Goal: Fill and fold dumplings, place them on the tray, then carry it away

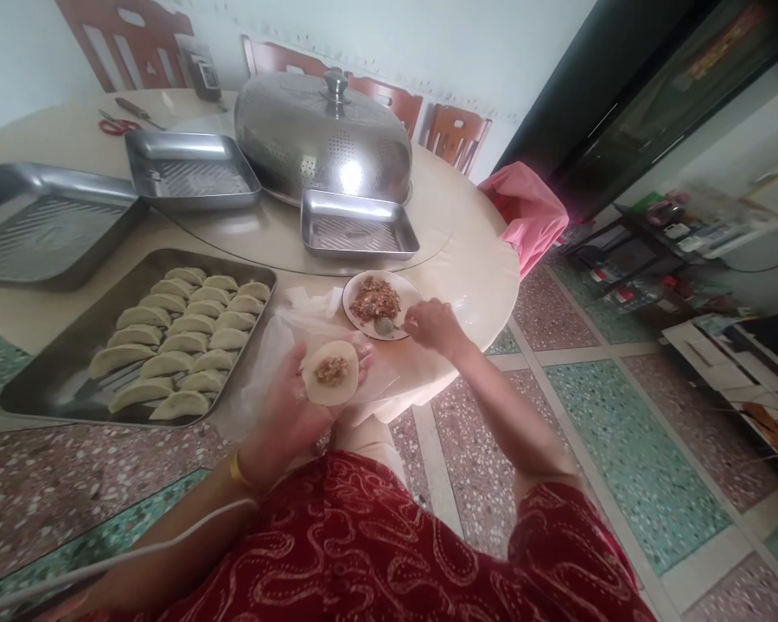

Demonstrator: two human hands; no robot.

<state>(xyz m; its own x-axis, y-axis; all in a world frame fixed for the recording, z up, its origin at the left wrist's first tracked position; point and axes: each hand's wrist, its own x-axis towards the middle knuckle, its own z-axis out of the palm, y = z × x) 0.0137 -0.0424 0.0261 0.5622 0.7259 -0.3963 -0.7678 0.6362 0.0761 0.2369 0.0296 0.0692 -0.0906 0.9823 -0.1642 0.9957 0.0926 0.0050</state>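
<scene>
Left hand (291, 397) cradles round pale dough wrapper (330, 372), mince at centre. Right hand (431, 326) grasps metal spoon (385, 326) on white filling plate (353, 316), just right of wrapper, nearer right hand.

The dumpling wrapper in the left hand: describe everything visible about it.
The dumpling wrapper is a round, pale, floury-looking disc of dough, lying open and flat, unfolded, across the palm and fingers of the left hand. A small mound of brownish minced filling sits at its centre, leaving a bare rim all round. It is held above the table edge, near the plate. Only the left hand and the filling touch it.
</scene>
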